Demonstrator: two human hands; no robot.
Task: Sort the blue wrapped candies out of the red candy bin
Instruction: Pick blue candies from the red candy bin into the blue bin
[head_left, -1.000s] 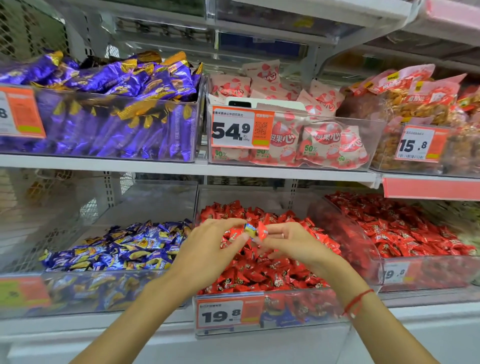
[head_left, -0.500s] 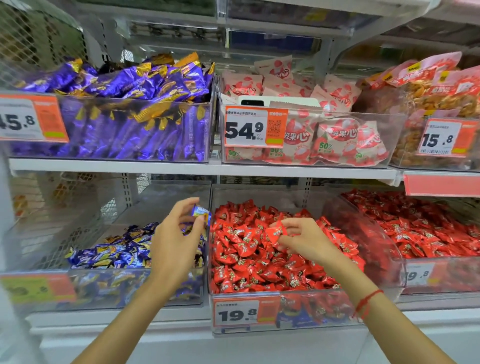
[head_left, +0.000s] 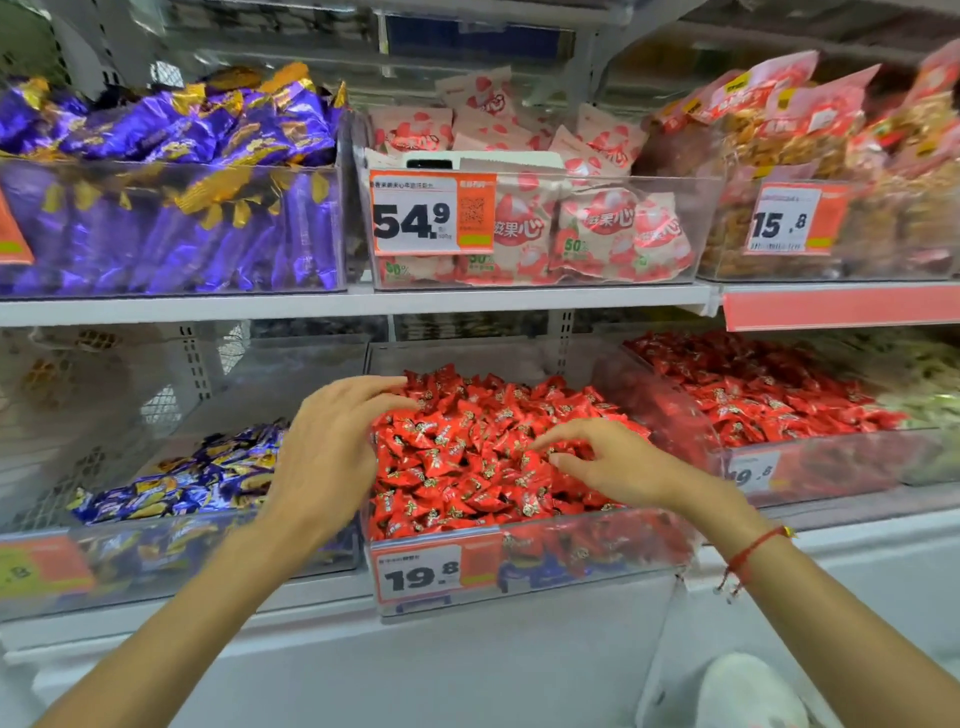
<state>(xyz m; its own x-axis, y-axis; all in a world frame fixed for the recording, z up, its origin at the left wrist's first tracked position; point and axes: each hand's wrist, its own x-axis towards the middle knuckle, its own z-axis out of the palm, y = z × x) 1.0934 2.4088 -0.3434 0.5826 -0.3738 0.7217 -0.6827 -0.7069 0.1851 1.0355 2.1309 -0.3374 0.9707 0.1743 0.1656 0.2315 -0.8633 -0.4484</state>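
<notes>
While both hands hover over the red candy bin (head_left: 524, 540), neither one holds a candy. The left hand (head_left: 332, 447) is at the left wall of the bin with its fingers stretched out and loosely spread, the tips reaching over the red candies (head_left: 467, 457) at the back left. The right hand (head_left: 608, 462) lies low over the middle of the heap, fingers relaxed and a little bent, the fingertips (head_left: 540, 441) touching or almost touching the wrappers. I judge that the hands are placed like this to stir and search the heap, because no blue wrapper shows on the top layer between them.

Some blue wrapped candies (head_left: 540, 571) seem to lie deep at the front of the bin, seen blurred through the clear front wall beside the price tag (head_left: 421, 577) marked 19.8; they are below and nearer than both hands, under the red layer. To reach them the fingers probably must dig down at the front edge. The blue candy bin (head_left: 171, 551), just beside on the left, is the likely place for them, and it is close to the left hand.
</notes>
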